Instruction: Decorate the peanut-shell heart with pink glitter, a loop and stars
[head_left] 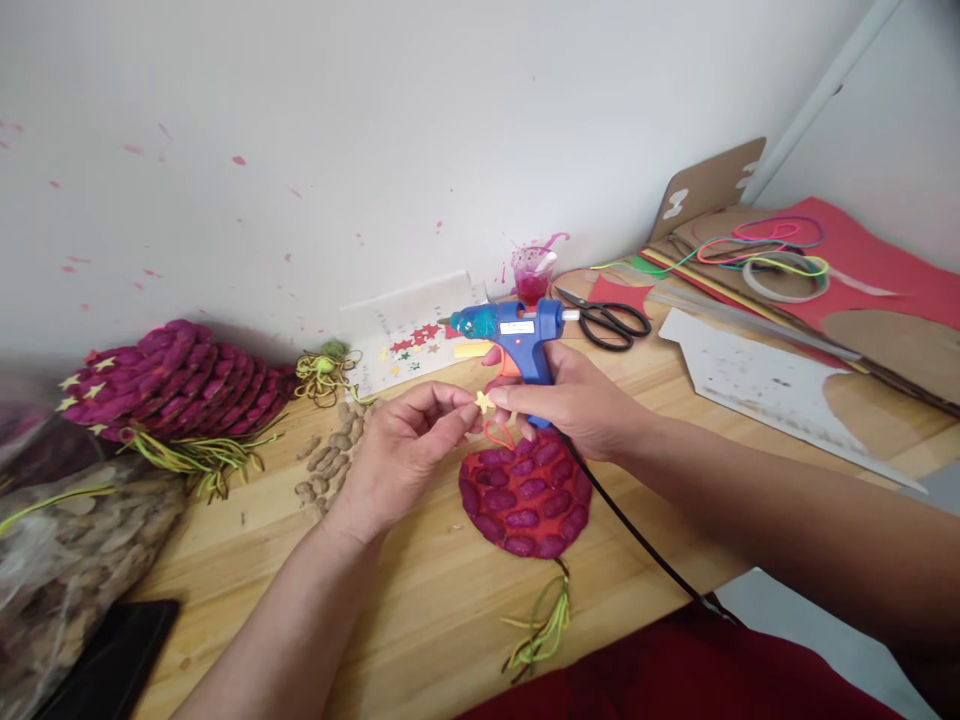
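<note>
A small yellow star [484,402] is pinched between the fingertips of my left hand [409,440]. My right hand [581,400] grips a blue hot glue gun [517,335], its nozzle pointing left; that hand's thumb also reaches the star. Beneath both hands lies a round red ornament [525,495] covered with purple-painted peanut shells. An orange cord loop [499,433] sticks up at its top, and a yellow-green yarn tassel [541,625] hangs from its lower edge. The glue gun's black cord [637,530] runs past the ornament toward the table edge.
Finished-looking purple ornaments [180,385] are stacked at left, near loose peanuts [328,465] and a plastic bag of peanuts [112,540]. Behind are a sheet with star stickers [405,350], a cup of pink paint [534,275] and black scissors [611,322]. Cardboard [709,190] and tape [785,278] sit right.
</note>
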